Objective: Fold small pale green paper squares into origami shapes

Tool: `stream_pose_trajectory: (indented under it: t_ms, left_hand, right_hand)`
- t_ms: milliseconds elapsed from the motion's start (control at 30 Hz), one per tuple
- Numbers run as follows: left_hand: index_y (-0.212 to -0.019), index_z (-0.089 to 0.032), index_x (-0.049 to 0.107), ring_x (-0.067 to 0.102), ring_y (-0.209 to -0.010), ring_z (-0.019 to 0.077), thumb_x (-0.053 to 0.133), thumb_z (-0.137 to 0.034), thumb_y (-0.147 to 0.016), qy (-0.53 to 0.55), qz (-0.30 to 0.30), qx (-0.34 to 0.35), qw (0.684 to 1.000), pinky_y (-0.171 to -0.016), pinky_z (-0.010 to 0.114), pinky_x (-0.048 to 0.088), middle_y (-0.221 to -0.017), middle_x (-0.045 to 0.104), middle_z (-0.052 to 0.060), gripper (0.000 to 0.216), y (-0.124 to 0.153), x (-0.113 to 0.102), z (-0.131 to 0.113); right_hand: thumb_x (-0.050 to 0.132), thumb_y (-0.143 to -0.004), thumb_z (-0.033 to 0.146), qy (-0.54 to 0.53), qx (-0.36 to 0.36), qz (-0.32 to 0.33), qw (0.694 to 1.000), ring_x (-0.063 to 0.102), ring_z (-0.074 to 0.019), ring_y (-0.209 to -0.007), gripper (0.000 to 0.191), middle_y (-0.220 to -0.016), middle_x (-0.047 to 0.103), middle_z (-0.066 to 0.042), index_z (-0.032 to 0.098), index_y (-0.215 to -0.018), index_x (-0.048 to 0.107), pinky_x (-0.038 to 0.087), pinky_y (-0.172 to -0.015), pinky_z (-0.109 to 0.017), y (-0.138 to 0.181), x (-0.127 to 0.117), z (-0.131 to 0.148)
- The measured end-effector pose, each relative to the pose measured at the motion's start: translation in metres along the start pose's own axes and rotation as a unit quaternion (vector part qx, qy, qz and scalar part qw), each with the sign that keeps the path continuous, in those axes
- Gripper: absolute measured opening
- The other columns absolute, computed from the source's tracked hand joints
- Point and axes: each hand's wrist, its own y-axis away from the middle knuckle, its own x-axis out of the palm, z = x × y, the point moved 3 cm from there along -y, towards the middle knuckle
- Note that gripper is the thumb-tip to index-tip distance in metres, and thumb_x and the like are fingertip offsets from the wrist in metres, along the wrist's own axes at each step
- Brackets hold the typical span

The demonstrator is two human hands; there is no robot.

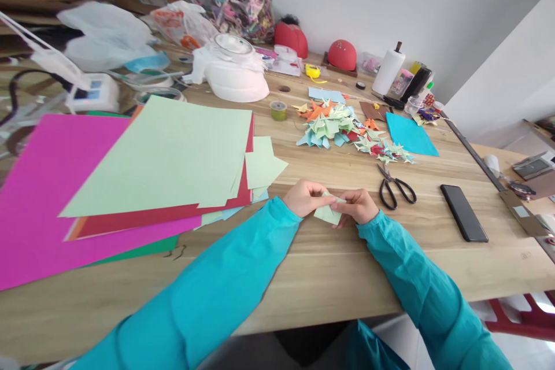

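A small piece of folded pale green paper [328, 215] is between my two hands, low over the wooden table. My left hand [305, 198] pinches its upper left side, thumb on top. My right hand [356, 207] grips its right side, thumb and fingers close to the left thumb. The finer folds are too small to make out. Black-handled scissors [393, 188] lie to the right of my right hand, apart from it. Beyond my hands is a heap of folded paper pieces [333, 124] in green, blue, orange and red.
Large coloured sheets [173, 150] are stacked at the left, with small green pieces [262, 165] beside them. A phone [463, 213] lies at the right. Near the back are a tape roll [278, 110], a turquoise cloth-like square [411, 134], red pincushions [342, 54] and a white bottle [388, 71].
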Motion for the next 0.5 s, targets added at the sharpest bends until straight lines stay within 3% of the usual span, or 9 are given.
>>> stream_pose_trajectory:
  t_ms: [200,500]
  left_hand:
    - [-0.060,-0.010,0.064,0.048,-0.051,0.0092,0.068,-0.031,-0.058,-0.003,0.028,0.022,0.999,-0.050,0.020,0.038,-0.054,0.058,0.000,0.022,0.0008,0.0021,-0.0022]
    - [-0.058,-0.011,0.063,0.046,-0.053,0.0090,0.066,-0.030,-0.061,-0.026,0.042,0.061,0.997,-0.050,0.020,0.037,-0.055,0.055,0.000,0.020,0.0029,0.0020,-0.0048]
  right_hand:
    - [0.072,-0.054,0.036,-0.005,0.025,-0.002,1.000,0.061,-0.0184,-0.040,0.030,-0.046,0.063,-0.002,0.011,-0.060,0.058,0.048,-0.033,-0.023,0.0007,0.0002,-0.0003]
    - [0.072,-0.054,0.032,0.002,-0.002,0.007,1.000,0.057,-0.0147,-0.036,0.024,-0.043,0.060,0.000,0.011,-0.055,0.060,0.045,-0.031,-0.021,0.0009,0.0007,0.0017]
